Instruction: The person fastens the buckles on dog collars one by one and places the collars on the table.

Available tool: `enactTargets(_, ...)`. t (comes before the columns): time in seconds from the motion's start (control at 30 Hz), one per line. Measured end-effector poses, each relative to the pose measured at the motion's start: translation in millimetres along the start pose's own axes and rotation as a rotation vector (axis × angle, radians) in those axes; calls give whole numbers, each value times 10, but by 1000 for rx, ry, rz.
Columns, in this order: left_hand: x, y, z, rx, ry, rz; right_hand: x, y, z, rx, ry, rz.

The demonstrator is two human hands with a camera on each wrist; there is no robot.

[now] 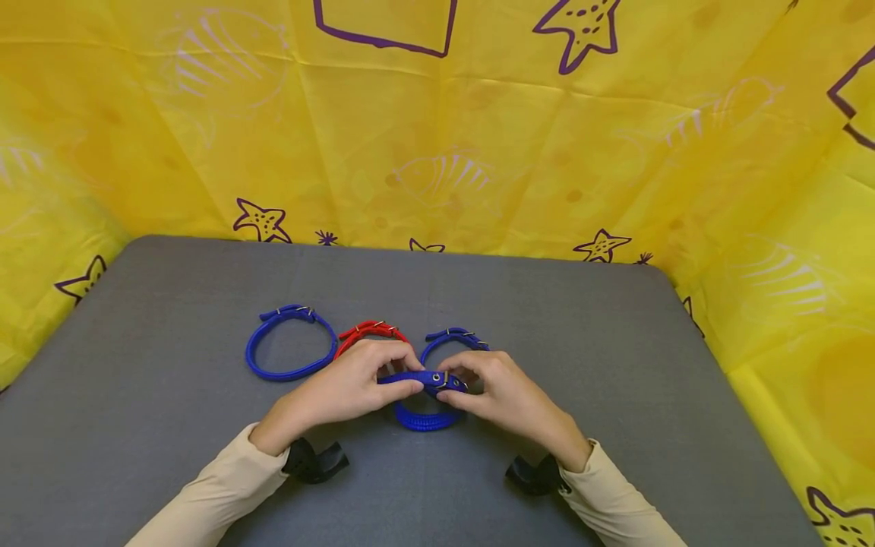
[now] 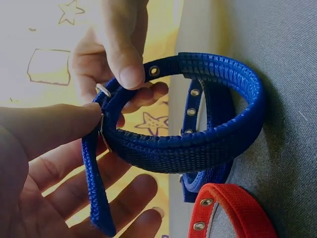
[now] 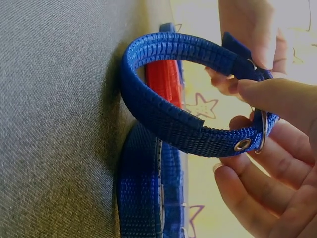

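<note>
Both hands pinch a blue dog collar (image 1: 425, 422) with a metal buckle and eyelets, holding it just above the table as a fastened loop. My left hand (image 1: 352, 384) has its thumb and fingers at the buckle end, where a loose strap tip hangs down in the left wrist view. On the other side of the buckle, my right hand (image 1: 509, 391) grips the strap near an eyelet (image 3: 242, 145). Padding lines the loop of the collar (image 2: 198, 144). Behind the hands lie a red collar (image 1: 372, 328) and another blue collar (image 1: 451, 334), both partly hidden.
A further blue collar (image 1: 290, 375) lies to the left on the grey table (image 1: 581, 327), beside the red one. Yellow cloth (image 1: 437, 114) with sea-creature drawings rises behind the table and along both sides.
</note>
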State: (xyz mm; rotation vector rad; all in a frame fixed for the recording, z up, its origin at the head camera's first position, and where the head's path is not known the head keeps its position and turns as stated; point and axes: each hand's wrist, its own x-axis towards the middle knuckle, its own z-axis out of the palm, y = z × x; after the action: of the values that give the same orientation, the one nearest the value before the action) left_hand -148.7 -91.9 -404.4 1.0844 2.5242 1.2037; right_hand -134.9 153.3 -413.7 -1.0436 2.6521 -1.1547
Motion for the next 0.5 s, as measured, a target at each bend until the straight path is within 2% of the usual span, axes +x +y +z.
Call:
enactTargets(0.3, -9, 53, -2, 22, -33, 0, -6, -7, 49, -3, 30, -81)
enactTargets(0.5, -15, 126, 54, -36, -7, -3, -20, -37, 61, -16, 45, -134)
